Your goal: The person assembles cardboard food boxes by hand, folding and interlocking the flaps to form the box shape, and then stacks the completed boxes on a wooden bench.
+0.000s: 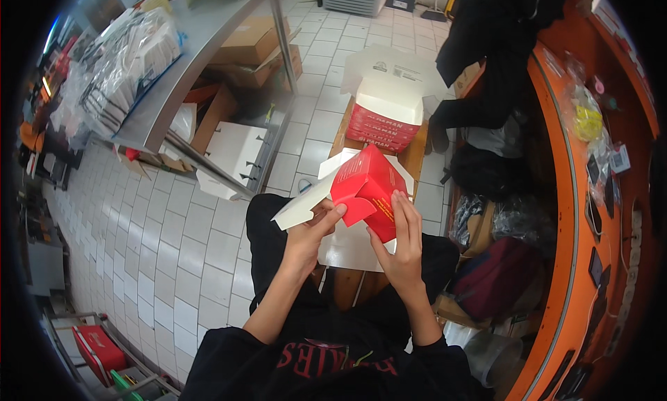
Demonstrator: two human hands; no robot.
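Observation:
A partly folded red cardboard box (pixel 376 185) with white inner faces is held over my lap. My left hand (pixel 309 235) pinches a flap at its left side, the thumb on the red face and the fingers behind the white card. My right hand (pixel 403 240) lies along the box's right side, with the thumb near the lower edge and the fingers against the red panel. Below the box, a white card sheet (pixel 349 250) shows; I cannot tell whether it belongs to the same box. Beyond it, a stack of red boxes (pixel 383 128) stands on a wooden bench, the top one with its white lid raised.
At left, a steel table (pixel 208 34) carries plastic-wrapped goods, with cardboard boxes (pixel 249 39) on its lower shelf. An orange counter (pixel 556 192) runs along the right, bags beneath it. A person in dark clothes (pixel 486 46) is beside the stack, at far right.

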